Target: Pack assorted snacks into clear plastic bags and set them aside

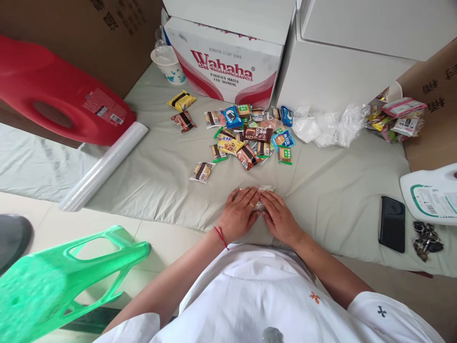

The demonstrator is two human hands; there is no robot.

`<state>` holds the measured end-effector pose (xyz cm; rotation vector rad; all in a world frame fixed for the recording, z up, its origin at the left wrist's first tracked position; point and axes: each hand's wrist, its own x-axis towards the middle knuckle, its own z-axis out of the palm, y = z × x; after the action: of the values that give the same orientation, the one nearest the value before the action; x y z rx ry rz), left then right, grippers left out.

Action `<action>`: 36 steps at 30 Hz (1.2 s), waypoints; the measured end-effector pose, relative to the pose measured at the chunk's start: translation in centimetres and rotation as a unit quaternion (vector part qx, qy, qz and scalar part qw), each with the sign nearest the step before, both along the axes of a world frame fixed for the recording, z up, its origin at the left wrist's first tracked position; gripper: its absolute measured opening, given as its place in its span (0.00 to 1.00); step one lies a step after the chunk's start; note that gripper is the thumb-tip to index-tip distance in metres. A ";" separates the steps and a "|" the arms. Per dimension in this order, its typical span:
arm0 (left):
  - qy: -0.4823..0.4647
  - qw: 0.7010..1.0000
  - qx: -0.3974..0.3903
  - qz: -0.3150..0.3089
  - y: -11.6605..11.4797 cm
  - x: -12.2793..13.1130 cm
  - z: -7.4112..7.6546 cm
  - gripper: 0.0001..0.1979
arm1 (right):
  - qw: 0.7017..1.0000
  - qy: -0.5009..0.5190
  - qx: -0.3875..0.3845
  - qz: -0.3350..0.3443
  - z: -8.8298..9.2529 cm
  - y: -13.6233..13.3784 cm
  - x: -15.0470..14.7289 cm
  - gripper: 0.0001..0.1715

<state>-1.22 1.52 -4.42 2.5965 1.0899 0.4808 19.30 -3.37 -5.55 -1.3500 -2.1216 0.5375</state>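
Both hands rest side by side near the front of the cloth-covered surface. My left hand (239, 212), with a red string on its wrist, lies with fingers stretched over a small package (266, 188) in clear plastic. From the other side, my right hand (280, 216) lies flat on the same package. The fingers hide most of it, so its contents cannot be made out. Just beyond is a loose pile of small wrapped biscuits (259, 134). A single wrapped biscuit (202, 172) lies apart, up and left of my left hand.
A roll of clear plastic film (103, 166) lies at left beside a red jug (64, 90). Crumpled plastic (330, 125) and a bundle of snacks (400, 119) are right of the pile. A Wahaha carton (228, 62) stands behind; a phone (392, 224) and keys (427, 239) lie right.
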 end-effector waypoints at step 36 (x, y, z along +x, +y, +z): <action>-0.095 0.979 -0.180 -0.024 2.9 -1.3 1.4 0.19 | 0.976 -0.180 -0.077 0.095 3.7 5.0 2.1 0.22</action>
<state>-2.49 4.45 -3.06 2.2071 0.9477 0.4598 21.39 1.63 -1.82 -1.4232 -2.5694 0.5798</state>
